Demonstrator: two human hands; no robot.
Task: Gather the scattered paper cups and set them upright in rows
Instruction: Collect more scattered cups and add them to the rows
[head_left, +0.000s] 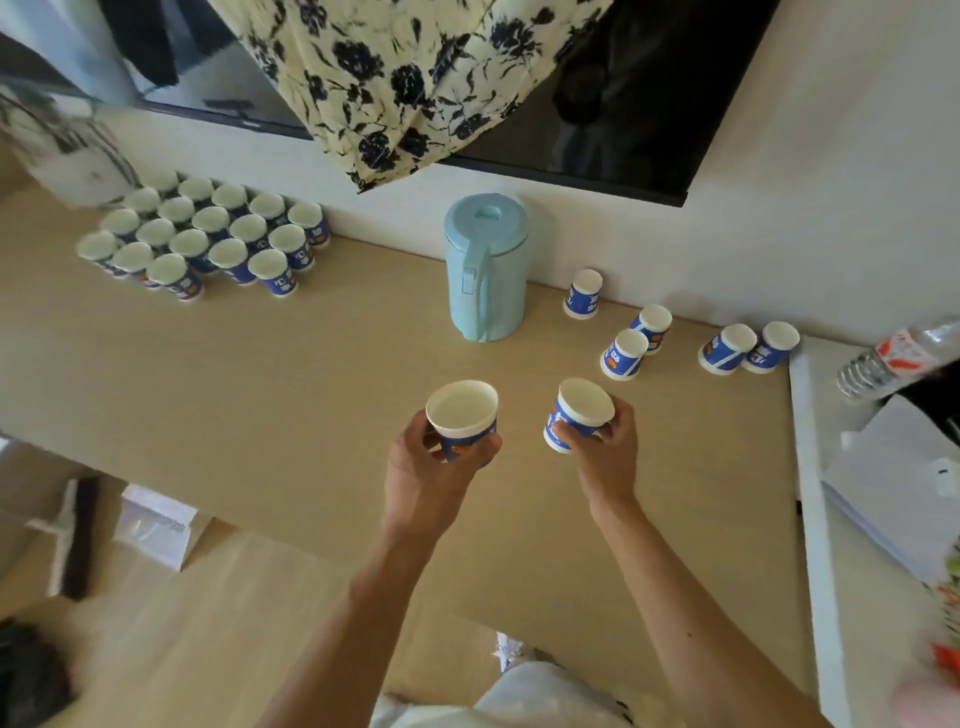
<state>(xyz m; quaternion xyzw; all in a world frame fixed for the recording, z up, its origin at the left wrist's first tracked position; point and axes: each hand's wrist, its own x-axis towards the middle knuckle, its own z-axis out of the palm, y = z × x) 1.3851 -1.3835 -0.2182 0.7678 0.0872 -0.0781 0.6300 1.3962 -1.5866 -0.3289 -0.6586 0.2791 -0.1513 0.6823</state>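
Over the middle of the tan counter (291, 395), my left hand (434, 467) holds a blue-and-white paper cup (462, 413) upright, mouth up. My right hand (608, 447) grips a second cup (579, 413) that is tilted, its white bottom facing up. At the far left, several cups (208, 236) stand upright in tight rows. Several more cups sit upside down on the right: one by the wall (584, 293), a pair (636, 340), and another pair (748, 347) near the counter's right end.
A light blue lidded jug (485, 267) stands at the back centre against the wall. A plastic water bottle (898, 358) and stacked papers (893, 488) lie on the white surface at right. Floral fabric (410, 78) hangs over a dark screen above. A brush (78, 535) lies on the floor.
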